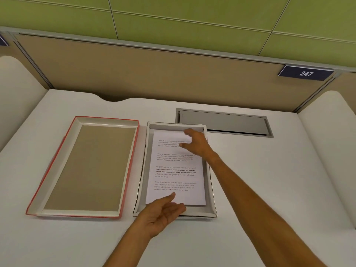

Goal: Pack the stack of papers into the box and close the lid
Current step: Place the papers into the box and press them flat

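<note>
A white shallow box (212, 197) lies open in the middle of the desk. Inside it rests the stack of papers (175, 170), white sheets with printed paragraphs, lying flat. My left hand (163, 214) hovers over the box's near edge, palm turned up and fingers apart, its thumb at the paper's bottom edge. My right hand (196, 143) reaches over the box's far right corner, fingers spread above the top of the papers. The lid (86, 166), red outside with a brown inner face, lies upside down to the left of the box.
A grey cable hatch (223, 122) is set into the white desk (269, 189) behind the box. A beige partition with a dark "247" sign (306, 73) stands at the back. White rounded dividers (331, 120) flank both sides.
</note>
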Demonstrator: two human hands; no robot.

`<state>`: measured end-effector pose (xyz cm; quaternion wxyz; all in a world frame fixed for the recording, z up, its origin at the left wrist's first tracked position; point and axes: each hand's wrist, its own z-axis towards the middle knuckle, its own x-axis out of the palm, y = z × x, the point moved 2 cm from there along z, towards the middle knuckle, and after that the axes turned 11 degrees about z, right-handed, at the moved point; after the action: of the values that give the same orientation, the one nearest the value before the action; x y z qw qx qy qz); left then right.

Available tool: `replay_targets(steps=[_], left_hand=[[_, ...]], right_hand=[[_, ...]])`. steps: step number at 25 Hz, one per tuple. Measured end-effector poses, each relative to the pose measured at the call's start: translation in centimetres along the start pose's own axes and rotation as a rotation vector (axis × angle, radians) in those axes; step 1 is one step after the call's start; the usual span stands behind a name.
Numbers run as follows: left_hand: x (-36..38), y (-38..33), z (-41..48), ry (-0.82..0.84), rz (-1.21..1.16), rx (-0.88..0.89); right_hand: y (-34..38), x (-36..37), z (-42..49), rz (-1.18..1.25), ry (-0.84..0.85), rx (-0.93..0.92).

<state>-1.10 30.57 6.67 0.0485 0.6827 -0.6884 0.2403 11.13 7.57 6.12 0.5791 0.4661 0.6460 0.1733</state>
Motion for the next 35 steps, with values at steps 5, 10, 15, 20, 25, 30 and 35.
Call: replay_targets(steps=[5,10,15,20,25,30,35], left_hand=[[1.1,-0.7,1.0,0.043,-0.153,-0.013],[1.6,-1.1,2.5,-0.016,-0.143,-0.033],[1.4,-1.4,3.6,-0.022,-0.041,-0.04],[1.6,-1.6,4.0,-0.014,-0.093,-0.055],[1.8,-1.8,3.9,-0.015,-0.097,-0.053],[1.5,-1.7,4.1,-0.023,-0.128,-0.049],[0.8,-0.8,3.7,-0.004,-0.165,-0.059]], right_hand=[[-0.7,1.3,3.4,-0.168,0.142,-0.031],[-0.4,1.8,5.8,-0.256,0.207,-0.026],[-0.9,1.9,7.4,-0.262,0.244,-0.016],[-1.4,2.2,8.0,-0.277,0.236,-0.07],[-1.6,2.2,8.4,-0.298,0.245,-0.068],[-1.9,2.4,8.3,-0.302,0.233,-0.074],[-1.6,1.9,8.2,-0.312,0.269,-0.074]])
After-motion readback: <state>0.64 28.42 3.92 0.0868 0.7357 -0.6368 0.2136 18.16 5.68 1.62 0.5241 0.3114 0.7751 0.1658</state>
